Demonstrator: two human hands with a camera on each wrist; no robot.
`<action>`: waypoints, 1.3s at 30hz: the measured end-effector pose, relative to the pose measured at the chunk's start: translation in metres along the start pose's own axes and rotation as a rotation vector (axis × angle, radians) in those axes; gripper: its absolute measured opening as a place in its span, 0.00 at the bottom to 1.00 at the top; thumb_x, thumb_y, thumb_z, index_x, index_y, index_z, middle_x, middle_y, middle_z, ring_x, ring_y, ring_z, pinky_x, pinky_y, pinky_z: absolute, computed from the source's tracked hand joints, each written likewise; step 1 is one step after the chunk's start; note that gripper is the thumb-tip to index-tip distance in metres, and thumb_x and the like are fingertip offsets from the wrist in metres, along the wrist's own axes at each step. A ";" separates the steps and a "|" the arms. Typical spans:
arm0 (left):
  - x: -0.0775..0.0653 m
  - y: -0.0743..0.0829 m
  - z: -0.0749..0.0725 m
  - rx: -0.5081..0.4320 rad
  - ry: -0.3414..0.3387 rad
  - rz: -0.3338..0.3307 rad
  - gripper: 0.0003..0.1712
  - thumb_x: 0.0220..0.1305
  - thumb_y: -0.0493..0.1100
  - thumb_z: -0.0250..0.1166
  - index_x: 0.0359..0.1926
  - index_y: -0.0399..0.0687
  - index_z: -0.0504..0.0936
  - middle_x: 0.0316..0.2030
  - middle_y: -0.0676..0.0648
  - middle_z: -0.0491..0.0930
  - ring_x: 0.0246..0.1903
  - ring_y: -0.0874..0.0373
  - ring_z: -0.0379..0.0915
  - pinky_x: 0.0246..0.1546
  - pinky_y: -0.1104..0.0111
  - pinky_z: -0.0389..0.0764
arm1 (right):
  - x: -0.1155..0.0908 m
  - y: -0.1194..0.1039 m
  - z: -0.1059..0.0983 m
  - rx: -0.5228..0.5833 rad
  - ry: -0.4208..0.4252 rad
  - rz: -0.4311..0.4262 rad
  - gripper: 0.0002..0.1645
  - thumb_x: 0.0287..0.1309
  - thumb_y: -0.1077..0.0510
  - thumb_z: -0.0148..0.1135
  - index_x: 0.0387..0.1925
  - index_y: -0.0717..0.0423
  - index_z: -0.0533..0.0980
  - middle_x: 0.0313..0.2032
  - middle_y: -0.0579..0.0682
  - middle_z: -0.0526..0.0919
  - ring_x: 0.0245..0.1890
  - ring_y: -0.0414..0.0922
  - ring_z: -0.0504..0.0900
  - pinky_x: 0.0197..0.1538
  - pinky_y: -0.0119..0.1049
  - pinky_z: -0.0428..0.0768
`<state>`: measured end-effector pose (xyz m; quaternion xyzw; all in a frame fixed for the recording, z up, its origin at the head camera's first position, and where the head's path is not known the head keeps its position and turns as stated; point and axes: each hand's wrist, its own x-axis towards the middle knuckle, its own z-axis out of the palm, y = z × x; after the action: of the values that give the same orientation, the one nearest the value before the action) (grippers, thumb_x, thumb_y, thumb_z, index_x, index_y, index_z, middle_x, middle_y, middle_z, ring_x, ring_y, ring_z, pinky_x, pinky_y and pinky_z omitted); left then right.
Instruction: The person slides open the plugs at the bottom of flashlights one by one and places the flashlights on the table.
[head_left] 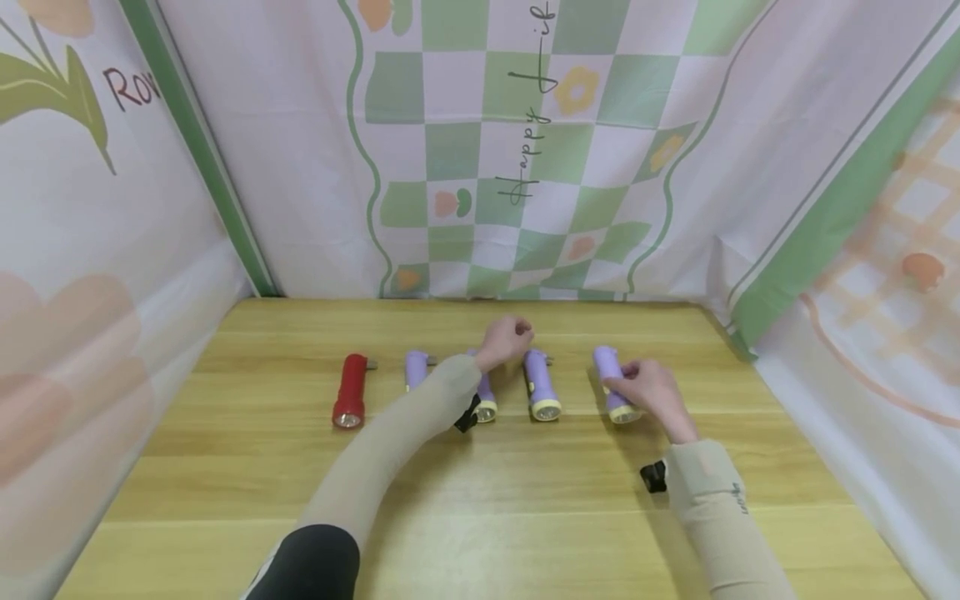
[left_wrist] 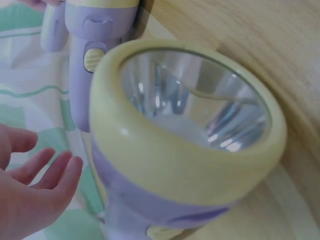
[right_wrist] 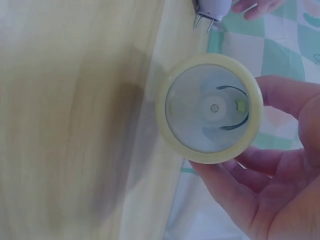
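My right hand (head_left: 654,393) grips the rightmost purple flashlight (head_left: 609,367); in the right wrist view its cream-rimmed lens (right_wrist: 210,107) faces the camera, with fingers and thumb around the body. My left hand (head_left: 507,342), fingers loosely bent and holding nothing, hovers just left of another purple flashlight (head_left: 538,375). That flashlight shows two metal prongs (right_wrist: 205,23) in the right wrist view. Under my left wrist lies a purple flashlight (head_left: 485,398), partly hidden; its cream head (left_wrist: 150,155) fills much of the left wrist view. My left forearm partly covers one more purple flashlight (head_left: 416,367).
At the row's left end a red flashlight (head_left: 351,392) lies with its lens toward me and a prong out at the side. The wooden table (head_left: 525,517) ends against a patterned curtain (head_left: 517,150) behind, with cloth walls at both sides.
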<state>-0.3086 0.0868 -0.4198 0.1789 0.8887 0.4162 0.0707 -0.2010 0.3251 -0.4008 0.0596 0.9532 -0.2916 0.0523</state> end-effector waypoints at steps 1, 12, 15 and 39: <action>0.000 0.001 -0.001 -0.004 0.005 0.006 0.19 0.72 0.41 0.56 0.59 0.38 0.78 0.57 0.40 0.82 0.58 0.48 0.77 0.63 0.62 0.78 | 0.000 -0.001 0.000 -0.003 0.006 -0.004 0.34 0.60 0.49 0.63 0.53 0.78 0.73 0.47 0.74 0.82 0.38 0.55 0.85 0.39 0.41 0.86; -0.001 0.010 -0.006 -0.026 0.002 0.096 0.18 0.71 0.41 0.58 0.57 0.36 0.79 0.54 0.39 0.83 0.55 0.48 0.80 0.60 0.62 0.80 | 0.000 -0.013 -0.004 -0.022 0.057 -0.042 0.34 0.60 0.48 0.63 0.53 0.77 0.74 0.47 0.74 0.82 0.38 0.58 0.86 0.38 0.42 0.86; -0.001 0.012 -0.005 -0.032 0.001 0.104 0.17 0.71 0.40 0.58 0.56 0.37 0.80 0.53 0.39 0.84 0.54 0.48 0.80 0.58 0.63 0.81 | 0.000 -0.017 -0.005 -0.014 0.062 -0.051 0.34 0.61 0.48 0.63 0.53 0.77 0.74 0.47 0.74 0.82 0.39 0.59 0.86 0.38 0.42 0.86; -0.017 0.032 -0.006 -0.165 0.034 0.181 0.17 0.71 0.42 0.59 0.56 0.39 0.80 0.50 0.42 0.85 0.48 0.53 0.81 0.50 0.73 0.82 | -0.012 -0.050 -0.012 0.008 0.155 -0.143 0.31 0.60 0.50 0.64 0.54 0.72 0.75 0.48 0.71 0.83 0.45 0.62 0.85 0.38 0.42 0.86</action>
<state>-0.2865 0.0949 -0.3917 0.2450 0.8326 0.4957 0.0323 -0.1974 0.2894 -0.3621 0.0142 0.9550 -0.2932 -0.0425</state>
